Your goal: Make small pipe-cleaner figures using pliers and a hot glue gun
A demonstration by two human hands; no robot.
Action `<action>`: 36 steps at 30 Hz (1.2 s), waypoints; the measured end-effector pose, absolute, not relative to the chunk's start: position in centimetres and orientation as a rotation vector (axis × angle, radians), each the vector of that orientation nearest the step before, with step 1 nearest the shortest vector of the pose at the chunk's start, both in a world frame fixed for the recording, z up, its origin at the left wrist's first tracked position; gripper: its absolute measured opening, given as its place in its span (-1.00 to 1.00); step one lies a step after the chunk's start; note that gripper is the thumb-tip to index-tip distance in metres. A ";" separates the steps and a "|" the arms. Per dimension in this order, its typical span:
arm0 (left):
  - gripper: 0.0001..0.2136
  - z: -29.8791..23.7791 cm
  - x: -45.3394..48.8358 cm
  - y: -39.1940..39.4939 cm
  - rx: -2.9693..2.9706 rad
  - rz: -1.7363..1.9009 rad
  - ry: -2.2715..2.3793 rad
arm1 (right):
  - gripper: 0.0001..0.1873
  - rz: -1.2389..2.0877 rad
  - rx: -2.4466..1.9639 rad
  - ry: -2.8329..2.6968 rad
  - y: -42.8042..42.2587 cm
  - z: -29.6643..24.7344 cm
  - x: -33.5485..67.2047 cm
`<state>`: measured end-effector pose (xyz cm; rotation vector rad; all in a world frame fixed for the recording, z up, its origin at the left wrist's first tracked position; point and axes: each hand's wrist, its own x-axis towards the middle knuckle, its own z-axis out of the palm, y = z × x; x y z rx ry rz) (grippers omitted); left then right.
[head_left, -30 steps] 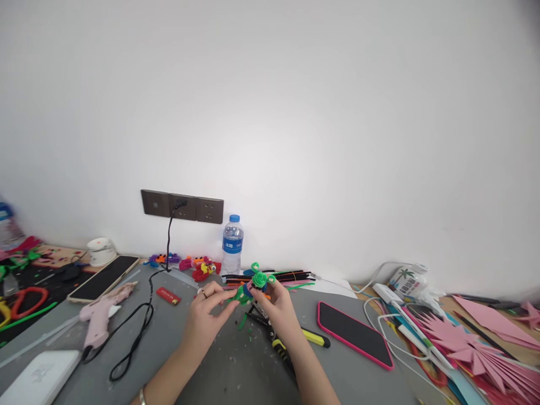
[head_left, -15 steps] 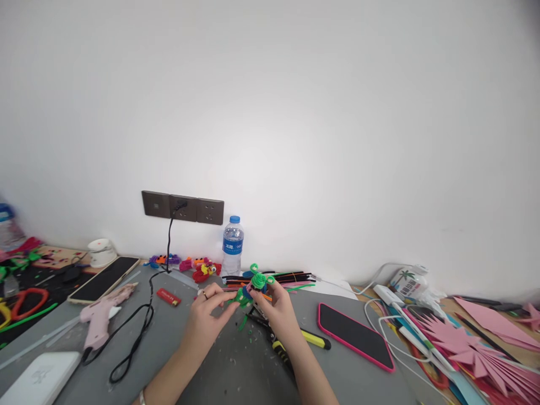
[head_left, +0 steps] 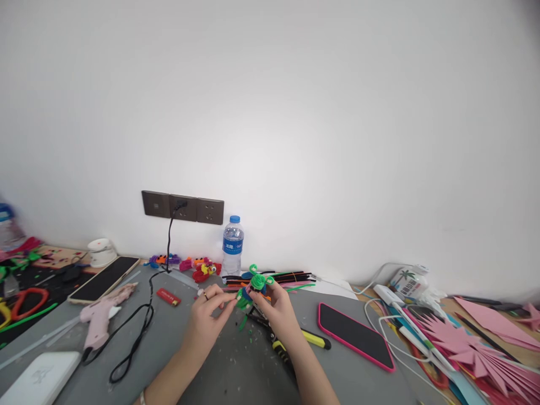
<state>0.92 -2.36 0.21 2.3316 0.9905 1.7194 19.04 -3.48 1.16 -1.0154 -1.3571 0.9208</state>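
A small green and blue pipe-cleaner figure (head_left: 257,281) with curled loops is raised over the grey mat (head_left: 236,365). My right hand (head_left: 276,306) is closed around its right side, thumb and fingers pinching it. At its left edge, my left hand (head_left: 211,315) pinches a green part between thumb and forefinger; a ring is on one finger. Below the figure, partly behind my right hand, lie pliers (head_left: 280,351) with black and yellow handles. A yellow cutter (head_left: 315,339) pokes out to the right of that wrist.
A pink glue gun (head_left: 96,320), its black cord plugged into the wall socket (head_left: 182,208), lies left. A water bottle (head_left: 233,247) stands by the wall beside several pipe cleaners (head_left: 291,278). A pink-edged phone (head_left: 354,336) and folded pink paper (head_left: 476,349) are right.
My left fingertips have shifted slightly at the figure's left side, and the figure has turned a little. My right hand stays nearly still.
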 end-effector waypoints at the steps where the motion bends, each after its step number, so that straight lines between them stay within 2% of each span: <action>1: -0.89 0.2 0.9 -2.4 2.329 1.710 0.998 | -0.65 0.919 -1.021 -1.356 -3.5 1.2 19.0; 7: -0.84 0.3 0.9 -2.6 2.306 1.670 1.036 | -0.65 0.937 -1.010 -1.352 -3.7 1.5 19.0; 21: -0.87 0.3 0.8 -2.4 2.377 1.658 0.980 | -0.65 1.011 -0.975 -1.342 -3.7 1.5 18.9; 36: -0.79 0.1 0.6 -3.3 2.298 1.419 1.082 | -0.60 1.077 -0.947 -1.276 -3.6 1.3 18.7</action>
